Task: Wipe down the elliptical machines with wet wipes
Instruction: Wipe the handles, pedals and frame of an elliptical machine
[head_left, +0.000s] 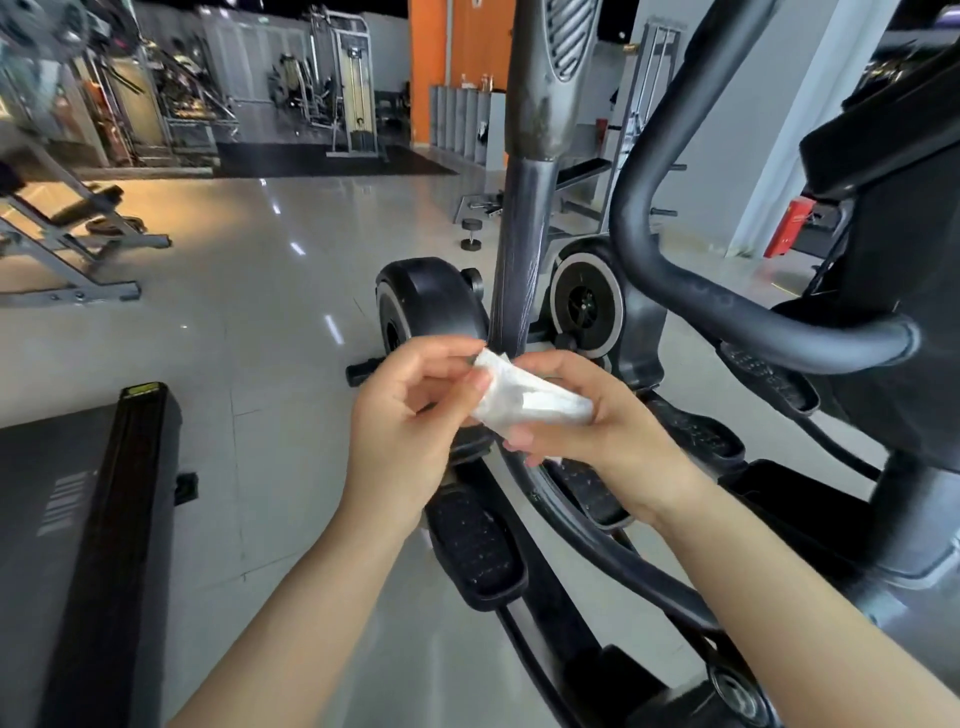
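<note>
Where hands (498, 410) hold wipe (530, 402): upright bar (514, 260) behind.

Open tiled floor (249, 312) lies to my left, while the elliptical's upright post (517, 260) and curved handlebar (675, 291) block ahead and right.

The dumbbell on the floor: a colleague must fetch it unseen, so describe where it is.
Behind the elliptical machine, find its grey upright post. Just left of it, on the pale tiled floor, stands the small black dumbbell, alone and upended, unlike the racked equipment.
</note>
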